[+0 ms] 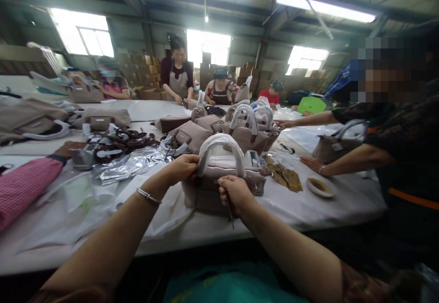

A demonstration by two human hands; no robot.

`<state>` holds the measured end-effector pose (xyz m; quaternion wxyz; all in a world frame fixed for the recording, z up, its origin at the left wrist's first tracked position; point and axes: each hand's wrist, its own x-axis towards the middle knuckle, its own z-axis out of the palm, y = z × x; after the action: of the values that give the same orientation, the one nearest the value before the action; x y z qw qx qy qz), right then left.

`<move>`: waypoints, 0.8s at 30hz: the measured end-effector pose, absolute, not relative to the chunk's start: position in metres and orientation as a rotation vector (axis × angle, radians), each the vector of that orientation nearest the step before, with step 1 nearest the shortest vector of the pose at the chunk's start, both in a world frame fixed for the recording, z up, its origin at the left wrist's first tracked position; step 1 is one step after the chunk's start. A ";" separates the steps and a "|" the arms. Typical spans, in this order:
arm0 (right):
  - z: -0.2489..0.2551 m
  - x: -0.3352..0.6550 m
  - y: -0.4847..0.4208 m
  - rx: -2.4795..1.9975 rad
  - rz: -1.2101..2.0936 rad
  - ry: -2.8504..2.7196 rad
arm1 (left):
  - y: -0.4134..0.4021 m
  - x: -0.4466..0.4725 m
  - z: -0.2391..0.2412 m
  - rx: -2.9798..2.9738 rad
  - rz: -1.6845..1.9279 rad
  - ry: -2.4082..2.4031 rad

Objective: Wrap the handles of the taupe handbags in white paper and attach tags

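A taupe handbag (209, 198) stands upright on the table in front of me, its arched handles (221, 142) wrapped in white. My left hand (185, 167) is closed on the bag's upper left edge, by the foot of the handle. My right hand (236, 195) is pinched in front of the bag's upper front. From under its fingers hangs a thin dark strip (231, 214), whose kind I cannot make out. Behind the bag's right side sits a small white and grey device (252, 158), partly hidden.
More handbags (254, 136) crowd behind, with brown straps (126, 140) and clear plastic (137, 163) at left. Brown tags (284, 175) and a tape roll (320, 187) lie right. Co-workers' arms reach in from the left (30, 188) and right (356, 159); other people work across the table.
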<state>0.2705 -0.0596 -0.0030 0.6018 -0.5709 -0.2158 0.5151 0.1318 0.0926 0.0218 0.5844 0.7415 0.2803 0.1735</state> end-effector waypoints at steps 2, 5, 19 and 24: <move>0.002 0.266 -0.045 -1.335 1.173 -0.528 | 0.093 0.133 0.025 1.783 0.362 0.643; 0.008 0.262 -0.027 -1.398 1.148 -0.593 | 0.096 0.135 0.032 1.896 0.258 0.631; 0.002 0.270 -0.011 -1.457 1.089 -0.651 | 0.114 0.136 0.034 2.138 0.269 0.693; 0.008 0.266 -0.007 -1.437 1.087 -0.713 | 0.119 0.147 0.034 2.063 0.153 0.667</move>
<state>0.2661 -0.0068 0.0084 0.5663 -0.6112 -0.3031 0.4624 0.1468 0.1193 0.0341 0.4654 0.8400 0.2718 0.0625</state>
